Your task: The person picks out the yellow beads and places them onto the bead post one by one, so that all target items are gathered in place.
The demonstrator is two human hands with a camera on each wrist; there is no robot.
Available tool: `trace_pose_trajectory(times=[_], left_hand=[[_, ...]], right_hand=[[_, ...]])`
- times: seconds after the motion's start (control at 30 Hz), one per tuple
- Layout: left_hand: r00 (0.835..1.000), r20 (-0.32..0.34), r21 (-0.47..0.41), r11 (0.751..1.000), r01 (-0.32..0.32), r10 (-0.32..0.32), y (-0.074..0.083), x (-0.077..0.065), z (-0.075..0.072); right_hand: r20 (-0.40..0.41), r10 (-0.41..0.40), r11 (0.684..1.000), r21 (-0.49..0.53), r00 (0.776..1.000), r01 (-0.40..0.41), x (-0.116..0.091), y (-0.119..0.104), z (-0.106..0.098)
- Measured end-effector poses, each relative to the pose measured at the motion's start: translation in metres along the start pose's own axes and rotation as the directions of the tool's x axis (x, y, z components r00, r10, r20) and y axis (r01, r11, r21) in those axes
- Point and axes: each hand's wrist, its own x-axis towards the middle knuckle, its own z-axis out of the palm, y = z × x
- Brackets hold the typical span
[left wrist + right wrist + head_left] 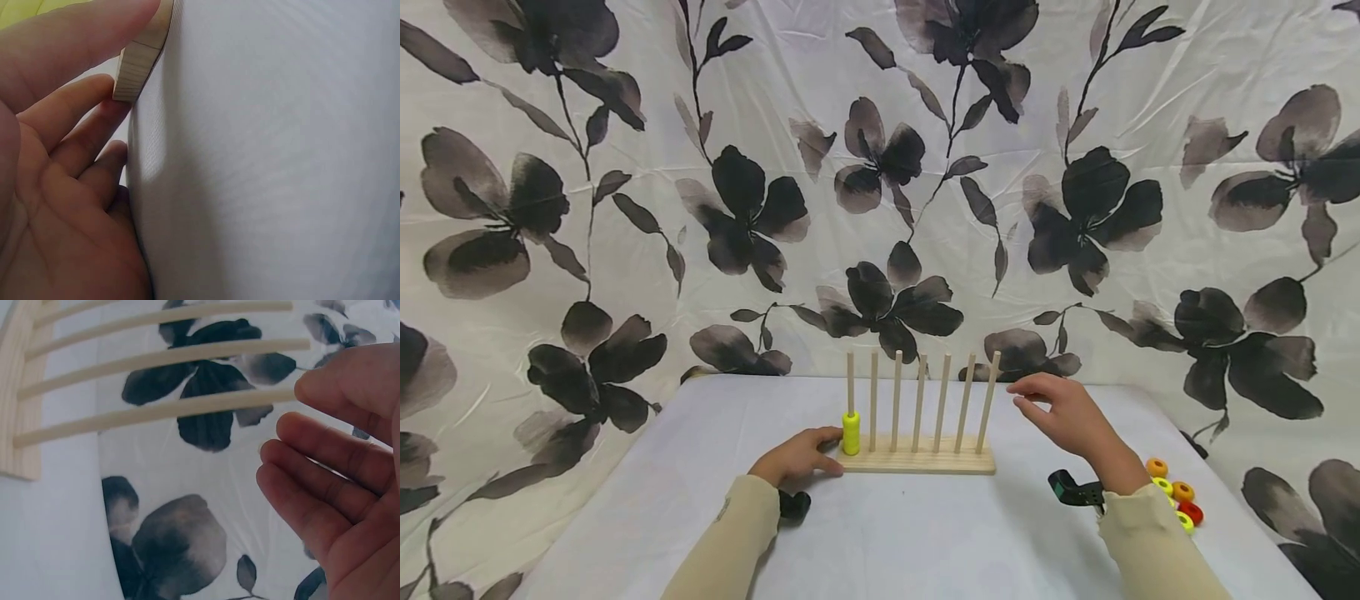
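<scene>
A wooden peg rack [917,467] stands upright on the table, its several thin pegs in a row. Yellow rings [851,435] are stacked on its leftmost peg. My left hand [797,457] holds the left end of the rack's base, thumb at the front and fingers behind. The base's end [139,69] shows between thumb and fingers in the left wrist view. To the right, my right hand [1063,417] hovers in the air beside the top of the rightmost peg [156,414], fingers loosely bent and nothing held.
At the table's right side, beyond my right wrist, lies a loose group of rings: orange [1157,467], yellow [1184,522] and red [1191,512]. My right sleeve partly covers them. A flowered cloth [925,208] hangs behind the white-covered table [925,542].
</scene>
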Motion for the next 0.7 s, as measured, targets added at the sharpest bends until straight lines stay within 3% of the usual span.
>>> trace_pose_trajectory(times=[0.37, 0.7], left_hand=[[1.0, 0.0, -0.002, 1.0, -0.011, 0.011, -0.003, -0.001, 0.0], [1.0, 0.006, 0.004, 1.0, -0.016, 0.016, 0.002, -0.002, -0.003]], right_hand=[[0.109, 0.137, 0.989, -0.079, 0.985, -0.129, -0.019, 0.025, -0.017], [0.242, 0.284, 0.959, -0.078, 0.928, -0.273, -0.043, 0.057, -0.033]])
